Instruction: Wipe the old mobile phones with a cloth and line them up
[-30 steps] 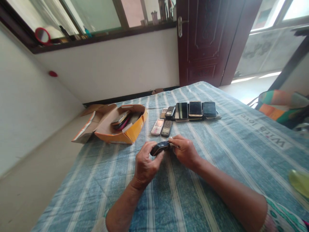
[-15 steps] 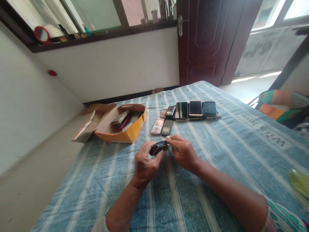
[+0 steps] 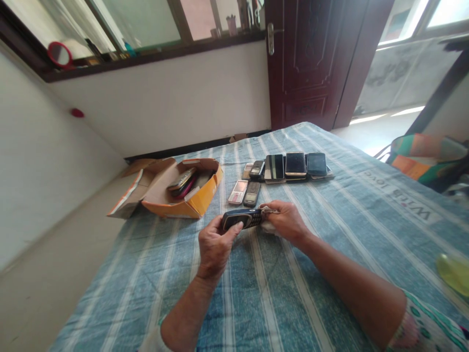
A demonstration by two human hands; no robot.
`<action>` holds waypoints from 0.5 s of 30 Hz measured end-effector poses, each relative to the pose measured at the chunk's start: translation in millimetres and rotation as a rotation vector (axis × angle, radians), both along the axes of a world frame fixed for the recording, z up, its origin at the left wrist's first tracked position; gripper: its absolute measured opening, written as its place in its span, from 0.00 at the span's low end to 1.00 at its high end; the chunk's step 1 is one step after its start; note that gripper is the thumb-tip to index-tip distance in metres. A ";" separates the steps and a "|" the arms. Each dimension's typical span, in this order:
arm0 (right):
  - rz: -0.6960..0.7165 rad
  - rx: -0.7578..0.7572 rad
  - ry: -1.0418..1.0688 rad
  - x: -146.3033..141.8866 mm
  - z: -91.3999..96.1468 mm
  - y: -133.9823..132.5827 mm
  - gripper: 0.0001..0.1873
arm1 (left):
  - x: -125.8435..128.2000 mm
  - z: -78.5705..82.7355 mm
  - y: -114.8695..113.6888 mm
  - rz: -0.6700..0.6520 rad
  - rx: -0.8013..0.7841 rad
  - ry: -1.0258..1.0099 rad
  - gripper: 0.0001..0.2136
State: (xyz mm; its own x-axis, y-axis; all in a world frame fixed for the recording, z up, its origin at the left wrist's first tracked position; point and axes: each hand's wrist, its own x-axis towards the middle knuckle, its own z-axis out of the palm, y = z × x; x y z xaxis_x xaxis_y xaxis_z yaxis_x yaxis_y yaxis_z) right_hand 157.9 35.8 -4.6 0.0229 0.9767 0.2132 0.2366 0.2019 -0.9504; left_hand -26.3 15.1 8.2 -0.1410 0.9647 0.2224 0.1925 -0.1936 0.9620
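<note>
My left hand (image 3: 214, 244) grips a dark keypad phone (image 3: 242, 218) by its left end, face up, just above the striped blue bedsheet (image 3: 330, 234). My right hand (image 3: 287, 221) is closed on a small white cloth (image 3: 269, 226) pressed against the phone's right end. Beyond the hands lie two small keypad phones (image 3: 245, 192) side by side, and behind them a row of several phones (image 3: 289, 166) with larger screens.
An open orange cardboard box (image 3: 172, 188) holding more phones sits on the bed's left edge. A dark wooden door (image 3: 311, 58) stands behind the bed. A colourful bag (image 3: 425, 156) is at the right, a yellow-green object (image 3: 454, 274) at the right edge.
The phone has turned from edge-on to face up, showing its screen and keypad. Both hands have shifted slightly forward, and the right hand's cloth now shows beneath the phone's end.
</note>
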 end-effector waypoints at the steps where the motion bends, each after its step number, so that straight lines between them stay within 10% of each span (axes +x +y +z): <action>1: -0.014 -0.004 0.014 0.0 0.3 -0.1 0.14 | -0.1 -1.2 0.6 -0.012 -0.011 -0.009 0.13; 15: 0.043 0.149 -0.083 -3.0 0.0 -4.7 0.14 | -16.0 14.2 5.6 -0.105 -0.139 0.402 0.09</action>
